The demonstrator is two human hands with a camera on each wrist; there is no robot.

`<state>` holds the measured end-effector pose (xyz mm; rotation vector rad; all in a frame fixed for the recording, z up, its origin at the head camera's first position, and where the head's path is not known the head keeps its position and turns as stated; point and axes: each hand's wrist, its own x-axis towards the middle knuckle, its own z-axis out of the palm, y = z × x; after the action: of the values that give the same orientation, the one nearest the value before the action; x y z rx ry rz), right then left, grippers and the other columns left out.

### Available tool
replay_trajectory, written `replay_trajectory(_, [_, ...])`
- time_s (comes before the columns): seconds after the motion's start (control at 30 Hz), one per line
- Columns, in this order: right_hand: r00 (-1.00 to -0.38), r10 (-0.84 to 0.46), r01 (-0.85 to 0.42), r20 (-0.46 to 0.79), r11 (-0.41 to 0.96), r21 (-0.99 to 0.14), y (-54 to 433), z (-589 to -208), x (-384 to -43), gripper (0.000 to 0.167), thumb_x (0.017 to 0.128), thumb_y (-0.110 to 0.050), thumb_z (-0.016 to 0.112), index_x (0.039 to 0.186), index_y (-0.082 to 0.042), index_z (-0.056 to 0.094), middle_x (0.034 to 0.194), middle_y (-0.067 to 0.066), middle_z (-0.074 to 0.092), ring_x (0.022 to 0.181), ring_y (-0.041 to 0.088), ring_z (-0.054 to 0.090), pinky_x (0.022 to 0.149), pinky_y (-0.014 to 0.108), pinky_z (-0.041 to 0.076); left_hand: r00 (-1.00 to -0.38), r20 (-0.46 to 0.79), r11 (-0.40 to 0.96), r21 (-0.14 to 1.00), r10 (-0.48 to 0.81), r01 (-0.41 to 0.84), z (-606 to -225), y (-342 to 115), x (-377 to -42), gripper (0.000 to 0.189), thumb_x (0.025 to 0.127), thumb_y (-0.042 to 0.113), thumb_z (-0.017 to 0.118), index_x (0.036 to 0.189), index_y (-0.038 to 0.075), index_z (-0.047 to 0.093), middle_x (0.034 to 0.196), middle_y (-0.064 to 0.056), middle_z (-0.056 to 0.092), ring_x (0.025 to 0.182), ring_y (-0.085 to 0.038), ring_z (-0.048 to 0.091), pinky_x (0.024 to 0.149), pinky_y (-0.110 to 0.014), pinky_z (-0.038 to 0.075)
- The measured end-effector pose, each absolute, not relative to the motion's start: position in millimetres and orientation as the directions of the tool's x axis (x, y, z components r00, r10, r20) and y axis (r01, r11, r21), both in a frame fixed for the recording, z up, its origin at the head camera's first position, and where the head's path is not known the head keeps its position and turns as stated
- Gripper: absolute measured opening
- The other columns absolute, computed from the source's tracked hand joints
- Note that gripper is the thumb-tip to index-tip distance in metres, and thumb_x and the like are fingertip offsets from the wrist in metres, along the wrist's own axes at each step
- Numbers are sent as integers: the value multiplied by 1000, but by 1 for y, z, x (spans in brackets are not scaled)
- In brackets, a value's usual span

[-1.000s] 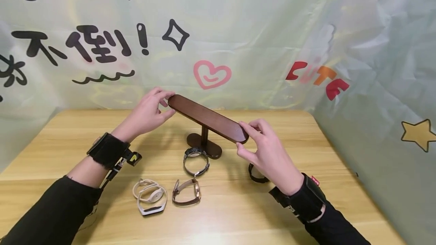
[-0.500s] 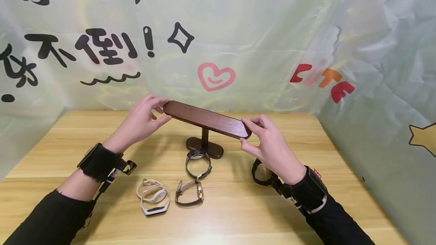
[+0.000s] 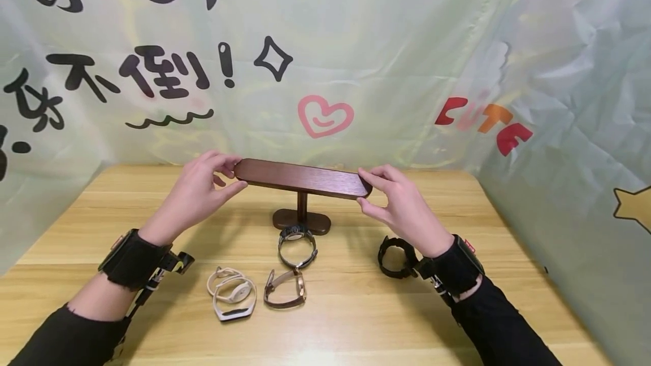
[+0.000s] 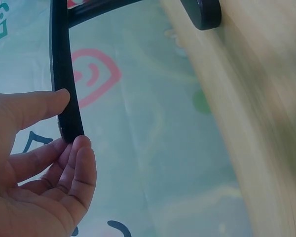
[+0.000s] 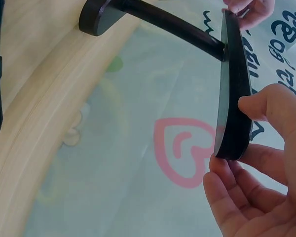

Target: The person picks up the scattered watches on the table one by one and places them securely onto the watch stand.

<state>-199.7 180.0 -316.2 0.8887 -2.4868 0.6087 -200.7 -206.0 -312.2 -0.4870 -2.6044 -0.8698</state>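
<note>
A dark brown wooden T-shaped display stand (image 3: 302,178) stands upright on the table, its top bar nearly level with the right end slightly lower. My left hand (image 3: 195,194) pinches the bar's left end. At the right end, my right hand (image 3: 402,205) grips it the same way. In the left wrist view, the thumb lies on the dark bar (image 4: 64,74) and the fingertips touch its end. The right wrist view shows the bar (image 5: 234,84) between thumb and fingers, the post running to the base (image 5: 101,17). A black watch (image 3: 294,235) lies just before the stand.
Nearer the front lie a brown-strapped watch (image 3: 287,304), a white fitness band (image 3: 235,314) and a beige-strapped watch (image 3: 243,291). A black watch (image 3: 382,254) lies beneath my right forearm. A printed cloth (image 3: 386,72) hangs behind the wooden table (image 3: 346,321).
The bar has turned from a steep slant to nearly level. Its left end came down and left with my left hand, and its right end rose with my right hand.
</note>
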Motion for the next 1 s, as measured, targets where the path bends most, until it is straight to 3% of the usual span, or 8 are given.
replay_trajectory(0.53, [-720,-498,-670,484,681,-296,179,-313,-222,51,97,-16,81,144,-3,66,131,15,72,110,27,70,75,34,53,-850,500,758,487,165,434,-316,-213,-189,43,91,16,88,128,0,74,104,-14,72,94,-26,72,81,-43,66])
replay_trajectory(0.77, [-718,-504,-674,480,675,-300,178,-313,-228,52,97,-17,81,145,-4,66,133,14,71,114,29,70,78,36,54,-824,546,753,474,154,455,-319,-215,-189,40,87,11,91,122,-1,75,101,-13,73,89,-24,73,77,-25,63])
replay_trajectory(1.0, [-727,-502,-668,469,673,-316,180,-312,-229,52,98,-16,81,146,-5,66,135,13,70,117,29,69,80,38,54,-811,564,759,459,153,463,-320,-215,-190,42,86,10,91,123,-2,75,103,-14,74,88,-26,75,78,-35,64])
